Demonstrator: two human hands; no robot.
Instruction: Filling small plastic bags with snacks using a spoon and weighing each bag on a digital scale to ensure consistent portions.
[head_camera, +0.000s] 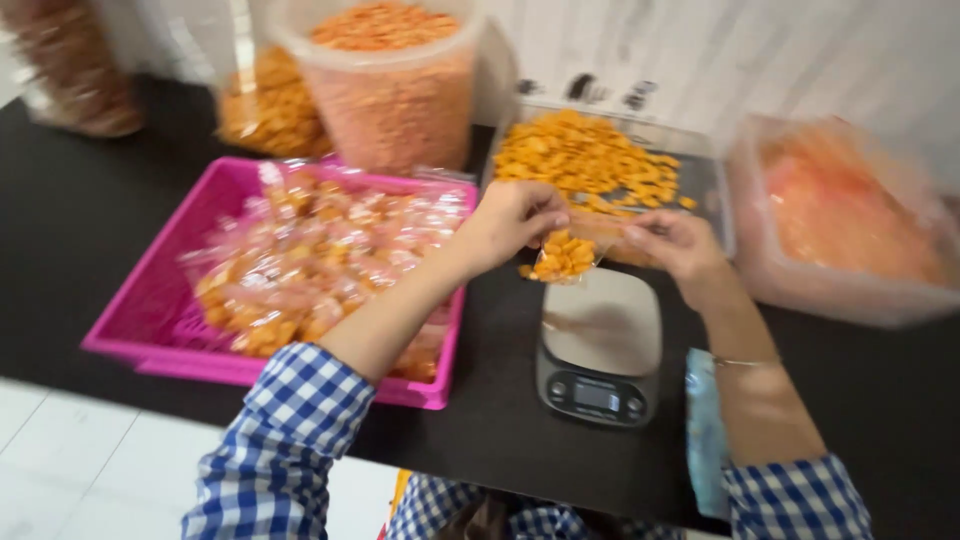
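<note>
Snack bag (566, 256), clear and partly filled with orange crackers, hangs between both hands above the kitchen scale (600, 345): left hand (513, 222) pinches its left edge, right hand (673, 243) its right. Pink basket (150, 300) sits toward the black counter's (60, 230) near-left edge.

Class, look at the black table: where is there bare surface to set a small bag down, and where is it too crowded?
Bare black table lies left of the pink basket, and between the scale and the clear tub at right. The back edge is crowded with snack containers and the tray.
</note>
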